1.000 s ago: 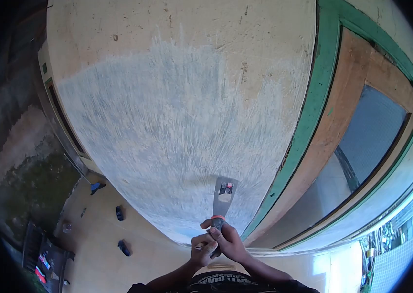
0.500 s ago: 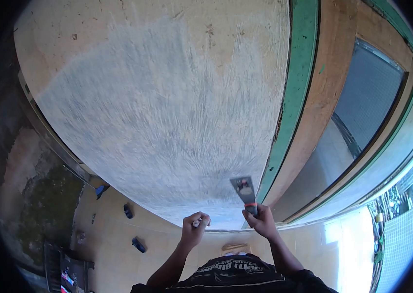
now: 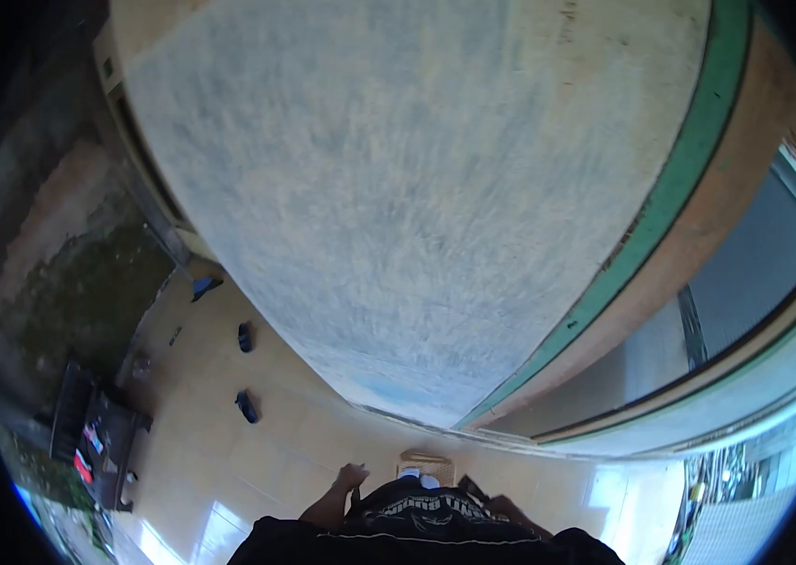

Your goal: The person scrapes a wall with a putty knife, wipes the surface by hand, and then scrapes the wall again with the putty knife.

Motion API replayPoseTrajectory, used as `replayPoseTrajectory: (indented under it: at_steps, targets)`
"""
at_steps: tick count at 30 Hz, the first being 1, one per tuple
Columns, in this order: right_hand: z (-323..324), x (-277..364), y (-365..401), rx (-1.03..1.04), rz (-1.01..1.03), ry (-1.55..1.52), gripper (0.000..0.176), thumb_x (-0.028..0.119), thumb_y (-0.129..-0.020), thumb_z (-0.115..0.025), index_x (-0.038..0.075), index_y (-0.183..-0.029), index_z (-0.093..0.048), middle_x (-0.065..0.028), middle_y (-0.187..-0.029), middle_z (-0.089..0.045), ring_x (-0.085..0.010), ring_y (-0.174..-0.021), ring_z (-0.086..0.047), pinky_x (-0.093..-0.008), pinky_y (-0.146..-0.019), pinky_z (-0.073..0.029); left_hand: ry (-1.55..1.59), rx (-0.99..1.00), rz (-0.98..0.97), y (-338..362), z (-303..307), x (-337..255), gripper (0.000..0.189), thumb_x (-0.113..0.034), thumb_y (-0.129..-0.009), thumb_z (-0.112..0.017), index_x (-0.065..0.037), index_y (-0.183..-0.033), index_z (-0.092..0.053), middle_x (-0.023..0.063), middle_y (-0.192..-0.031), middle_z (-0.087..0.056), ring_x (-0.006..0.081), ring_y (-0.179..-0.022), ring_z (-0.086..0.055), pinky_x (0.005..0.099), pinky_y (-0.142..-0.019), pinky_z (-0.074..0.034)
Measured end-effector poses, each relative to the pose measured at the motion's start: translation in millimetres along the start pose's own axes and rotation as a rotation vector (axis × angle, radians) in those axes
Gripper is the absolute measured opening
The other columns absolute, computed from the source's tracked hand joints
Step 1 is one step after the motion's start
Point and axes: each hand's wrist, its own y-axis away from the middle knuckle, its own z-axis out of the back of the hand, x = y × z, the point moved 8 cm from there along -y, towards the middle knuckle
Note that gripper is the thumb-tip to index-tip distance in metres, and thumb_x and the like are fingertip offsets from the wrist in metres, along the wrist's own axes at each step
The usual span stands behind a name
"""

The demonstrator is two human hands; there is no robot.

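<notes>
Currently, at bottom centre of frame, set apart: my left hand (image 3: 353, 474), curled, its hold too blurred to tell; my right hand (image 3: 505, 509), around a scraper (image 3: 472, 488), blade best carried clear of my black shirt (image 3: 417, 546).

A tiled porch, apparently a home's, surrounds a patchy blue-white wall (image 3: 398, 207). Right of the wall, a green frame (image 3: 647, 226) edges woodwork set with a glass pane (image 3: 746, 254). On the floor tiles (image 3: 294, 461) left of the wall lies dark footwear (image 3: 246, 407), near what looks like a blue broom (image 3: 205, 286); farther left of the wall stands a dark bench (image 3: 108, 443). Daylight glares off tiles on both sides of it.
</notes>
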Motion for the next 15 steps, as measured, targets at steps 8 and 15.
replayPoseTrajectory:
  at_steps: [8, 15]
  targets:
    - [35.6, -24.2, 8.6, -0.043, -0.156, -0.204, 0.028, 0.032, -0.072, -0.07, 0.006, -0.082, -0.067, -0.0058, -0.062, -0.061, -0.0163, -0.048, -0.057, -0.031, -0.046, -0.048, 0.329, -0.021, 0.438, 66.9, -33.5, 62.4, 0.029, -0.035, -0.075, -0.059, -0.006, -0.078, -0.065, 0.0079, -0.064, -0.065, 0.0207, -0.057, -0.064, 0.0354, -0.054, -0.053]
    - [83.0, -13.3, -41.0, -0.138, -0.067, -0.599, 0.018, 0.02, -0.077, -0.066, 0.003, -0.076, -0.059, -0.0067, -0.059, -0.056, -0.0174, -0.044, -0.054, -0.0325, -0.041, -0.046, 0.392, -0.25, 0.393, -40.2, -18.7, 55.8, 0.035, -0.034, -0.078, -0.056, -0.001, -0.074, -0.064, 0.0133, -0.063, -0.063, 0.0247, -0.062, -0.066, 0.038, -0.056, -0.054]
